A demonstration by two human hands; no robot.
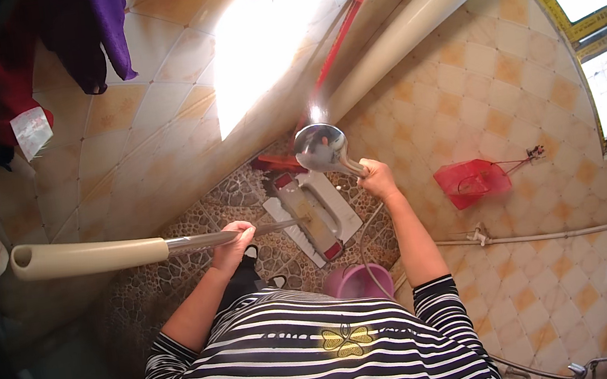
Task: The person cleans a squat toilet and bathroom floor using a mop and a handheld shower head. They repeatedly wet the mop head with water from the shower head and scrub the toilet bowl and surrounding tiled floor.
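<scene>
My left hand (231, 252) grips the metal pole of a flat mop (196, 242), whose beige grip (90, 255) points to the left. The pole slants down to the mop head (310, 217), a long pad with red ends. It lies across a white squat toilet pan (341, 199) set in the pebble-patterned floor. In my right hand (378, 180) is the handle of a chrome shower head (321, 147), held above the far end of the pan. Whether water is flowing from it is unclear in the glare. A pale hose (368, 264) hangs below my right hand.
Near my feet stands a purple bucket (360, 280). A red pole (339, 40) leans by a thick pipe (425, 21) in the corner. On the right wall are a red bag (473, 183) and a thin pipe with a tap (478, 236). Purple cloth (113, 31) hangs at upper left.
</scene>
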